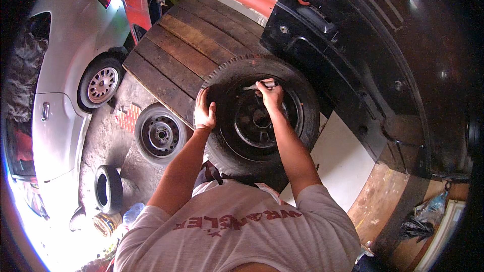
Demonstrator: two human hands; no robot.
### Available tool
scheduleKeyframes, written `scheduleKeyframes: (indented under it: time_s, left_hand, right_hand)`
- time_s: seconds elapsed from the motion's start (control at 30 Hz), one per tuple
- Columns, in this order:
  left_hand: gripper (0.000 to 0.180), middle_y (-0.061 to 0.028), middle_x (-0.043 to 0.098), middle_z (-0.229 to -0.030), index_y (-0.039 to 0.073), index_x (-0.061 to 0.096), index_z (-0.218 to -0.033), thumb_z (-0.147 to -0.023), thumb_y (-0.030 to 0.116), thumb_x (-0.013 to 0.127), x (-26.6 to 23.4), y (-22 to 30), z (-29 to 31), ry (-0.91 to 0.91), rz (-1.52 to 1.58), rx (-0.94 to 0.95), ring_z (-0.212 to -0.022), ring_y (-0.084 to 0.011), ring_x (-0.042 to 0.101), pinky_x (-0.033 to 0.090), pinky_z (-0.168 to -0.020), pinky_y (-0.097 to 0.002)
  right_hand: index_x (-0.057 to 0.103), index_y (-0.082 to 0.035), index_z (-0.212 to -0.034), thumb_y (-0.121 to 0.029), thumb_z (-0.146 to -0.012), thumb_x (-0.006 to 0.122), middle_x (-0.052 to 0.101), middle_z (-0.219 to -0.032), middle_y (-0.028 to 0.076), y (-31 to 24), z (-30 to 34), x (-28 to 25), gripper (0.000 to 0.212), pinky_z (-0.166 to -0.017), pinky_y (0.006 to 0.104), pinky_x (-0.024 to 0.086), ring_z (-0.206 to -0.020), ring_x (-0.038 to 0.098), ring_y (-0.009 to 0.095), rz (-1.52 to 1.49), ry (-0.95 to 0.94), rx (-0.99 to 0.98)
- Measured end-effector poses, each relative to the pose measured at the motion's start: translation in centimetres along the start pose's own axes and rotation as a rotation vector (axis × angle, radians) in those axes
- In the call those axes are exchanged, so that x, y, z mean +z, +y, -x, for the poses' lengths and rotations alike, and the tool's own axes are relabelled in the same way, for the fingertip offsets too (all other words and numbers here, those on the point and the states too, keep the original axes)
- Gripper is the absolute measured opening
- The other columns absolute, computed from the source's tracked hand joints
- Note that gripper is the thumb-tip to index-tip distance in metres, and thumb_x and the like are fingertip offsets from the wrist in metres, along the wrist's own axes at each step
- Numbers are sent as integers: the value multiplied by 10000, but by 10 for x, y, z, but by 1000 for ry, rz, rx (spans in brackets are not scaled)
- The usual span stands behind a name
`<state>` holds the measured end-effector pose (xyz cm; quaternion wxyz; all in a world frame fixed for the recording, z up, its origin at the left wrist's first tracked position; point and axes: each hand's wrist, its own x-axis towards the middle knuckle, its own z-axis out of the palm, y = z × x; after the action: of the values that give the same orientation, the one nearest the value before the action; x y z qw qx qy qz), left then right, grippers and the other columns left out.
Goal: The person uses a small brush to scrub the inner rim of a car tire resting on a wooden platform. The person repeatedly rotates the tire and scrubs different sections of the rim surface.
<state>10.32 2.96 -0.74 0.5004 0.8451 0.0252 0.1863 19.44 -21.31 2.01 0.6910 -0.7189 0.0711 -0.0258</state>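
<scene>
A large black tire on a dark wheel rim lies in front of me, against the edge of a wooden plank platform. Against its left side rests my left hand, fingers stretched out together and holding nothing. Over the upper part of the rim, my right hand is closed around a short hand tool with a dark grey handle. Its thin, pale end points left, near the rim's inner edge. The tool's exact kind and whether its tip touches the rim cannot be made out.
The wooden platform extends behind the tire. Left of it, a second wheel and a small tire are on the floor beside a silver car. A large black panel stands at the right, near a white board.
</scene>
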Motion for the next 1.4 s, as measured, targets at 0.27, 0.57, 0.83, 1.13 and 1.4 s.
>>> scheduleKeyframes:
  time_s: [0.27, 0.57, 0.83, 1.13, 1.4]
  left_hand:
    - [629, -236, 457, -1384, -6, 448, -1352, -909, 440, 463, 1, -3, 0, 24, 17, -11, -1332, -395, 382, 279, -1122, -441]
    - [645, -229, 468, -1377, -5, 453, -1350, -927, 481, 432, 1, -4, 0, 13, -14, 5, -1322, -392, 396, 290, -1115, -439]
    - [636, -226, 471, -1377, -6, 450, -1351, -930, 470, 426, 1, -9, 1, 19, -20, 6, -1323, -392, 396, 291, -1115, -441]
    - [661, -224, 484, -1361, -6, 458, -1341, -933, 511, 411, 2, -3, -1, 4, -29, 30, -1302, -399, 414, 295, -1108, -453]
    - [624, -223, 484, -1362, 9, 462, -1343, -933, 476, 411, 3, -3, 1, 17, -24, 14, -1310, -399, 406, 292, -1111, -451]
  right_hand:
    - [630, -7, -817, -117, -807, 762, 696, -763, 97, 0, -21, -54, 172, -497, 266, 531, -575, 661, 164, -5, 395, -20]
    - [642, 28, -879, -73, -823, 731, 701, -811, 115, -22, 0, -21, 146, -579, 284, 566, -657, 686, 179, -77, 93, -14]
    - [646, -18, -865, -95, -833, 731, 700, -765, 76, -6, -20, -36, 119, -510, 251, 522, -569, 646, 134, 38, 247, 54]
    - [638, 17, -898, -89, -820, 741, 699, -797, 114, -28, -15, -27, 168, -550, 273, 567, -621, 678, 177, -97, 104, 50]
    - [637, -8, -828, -109, -798, 762, 695, -728, 102, -3, -19, -52, 164, -526, 278, 554, -590, 674, 175, 37, 330, 19]
